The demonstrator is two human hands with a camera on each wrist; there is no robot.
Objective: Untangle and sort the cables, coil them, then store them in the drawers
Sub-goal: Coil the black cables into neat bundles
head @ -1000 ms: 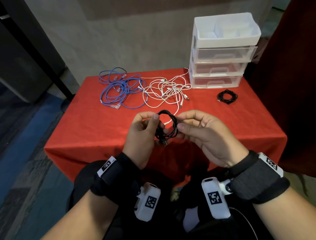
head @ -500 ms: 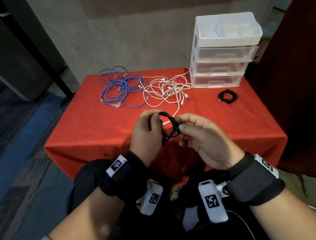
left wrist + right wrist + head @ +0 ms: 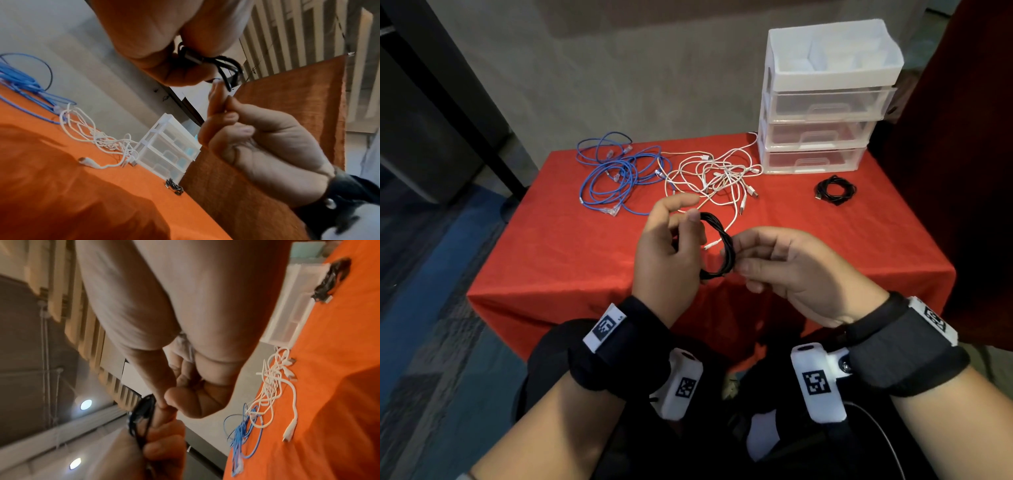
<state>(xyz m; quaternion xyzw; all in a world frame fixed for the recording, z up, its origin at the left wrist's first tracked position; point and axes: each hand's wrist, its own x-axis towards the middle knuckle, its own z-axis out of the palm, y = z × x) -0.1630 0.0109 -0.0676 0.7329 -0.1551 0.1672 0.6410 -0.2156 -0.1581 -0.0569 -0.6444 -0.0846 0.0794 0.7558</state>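
Currently, left to right: loose blue network cables (image 3: 616,178) and tangled white charging cables (image 3: 717,178) lie uncoiled on the red-clothed table (image 3: 558,253). Left hand (image 3: 667,253) grips the small black cable coil (image 3: 719,246) above the table's near edge; right hand (image 3: 787,270) pinches its opposite side. Risk: a slackened pinch likely lets the loops spring apart.

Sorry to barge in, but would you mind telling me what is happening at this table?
A person is coiling a black cable, gripping it with the left hand and the right hand above the red table. Another black coil lies finished by the drawers. The blue cables and white cables remain tangled.
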